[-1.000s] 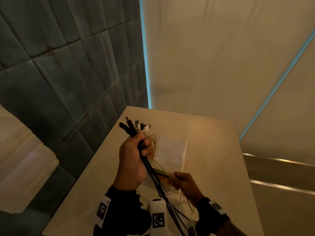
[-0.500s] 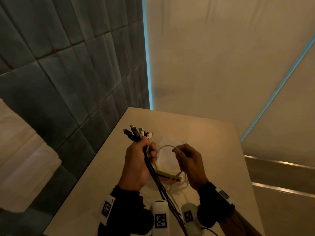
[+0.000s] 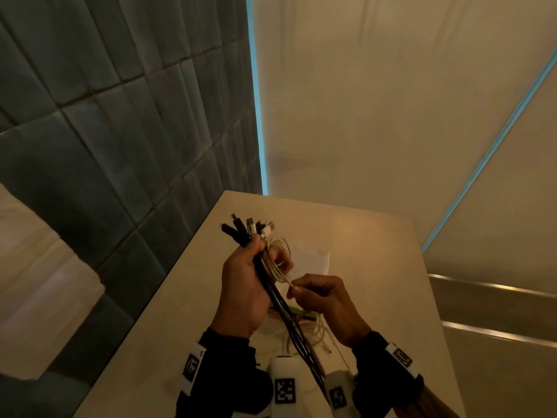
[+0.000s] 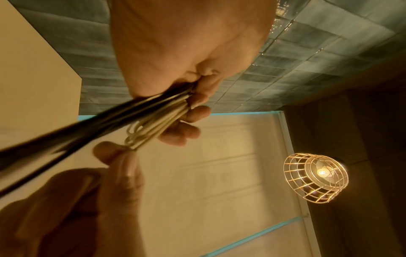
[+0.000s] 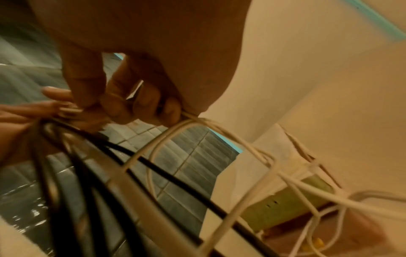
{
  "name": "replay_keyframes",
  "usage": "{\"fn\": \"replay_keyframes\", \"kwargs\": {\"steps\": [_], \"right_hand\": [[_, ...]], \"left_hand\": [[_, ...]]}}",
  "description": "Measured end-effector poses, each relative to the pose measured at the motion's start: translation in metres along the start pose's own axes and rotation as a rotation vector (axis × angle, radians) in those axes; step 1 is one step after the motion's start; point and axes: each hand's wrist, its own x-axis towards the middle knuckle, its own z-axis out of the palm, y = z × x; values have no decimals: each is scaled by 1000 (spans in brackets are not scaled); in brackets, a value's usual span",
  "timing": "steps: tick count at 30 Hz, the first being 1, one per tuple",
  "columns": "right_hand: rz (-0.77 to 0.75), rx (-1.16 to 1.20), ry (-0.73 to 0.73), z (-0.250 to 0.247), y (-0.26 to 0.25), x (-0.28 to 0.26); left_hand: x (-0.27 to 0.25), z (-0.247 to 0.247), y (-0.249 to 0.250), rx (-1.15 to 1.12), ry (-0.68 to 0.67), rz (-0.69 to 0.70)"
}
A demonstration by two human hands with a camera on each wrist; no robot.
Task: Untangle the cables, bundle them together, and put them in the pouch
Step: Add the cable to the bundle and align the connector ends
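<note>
My left hand (image 3: 244, 285) grips a bundle of black and white cables (image 3: 272, 285) upright above the table, their plugs (image 3: 248, 226) fanning out over my fist. The black cables (image 4: 72, 128) run down past my wrist. My right hand (image 3: 319, 300) pinches a white cable (image 3: 281, 274) just below the left fingers, where white loops (image 4: 149, 128) are folded against the bundle. More white cable (image 5: 252, 151) trails from the right hand (image 5: 123, 97) down to the table. A white pouch (image 3: 310, 259) lies flat on the table behind both hands.
The beige table (image 3: 376, 267) stands in a corner between a grey tiled wall (image 3: 120, 131) on the left and a pale wall behind. A green and brown flat item (image 5: 292, 207) lies on the table under loose white cable (image 3: 313, 330). A wire-caged lamp (image 4: 316, 177) hangs overhead.
My right hand rose from the table with white cable, looped it over near the left hand, and now pinches it just below the left fingers. The left hand kept its grip.
</note>
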Motion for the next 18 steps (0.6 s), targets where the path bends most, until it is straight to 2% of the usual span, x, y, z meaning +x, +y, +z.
{"fn": "replay_keyframes", "kwargs": {"steps": [10,18], "right_hand": [[183,-129,71,-33,92,-16],[257,-183,95,-29,125,-21]], "left_hand": [[1,0,3,61,-63,89],[-2,0,9,91,-64,93]]}}
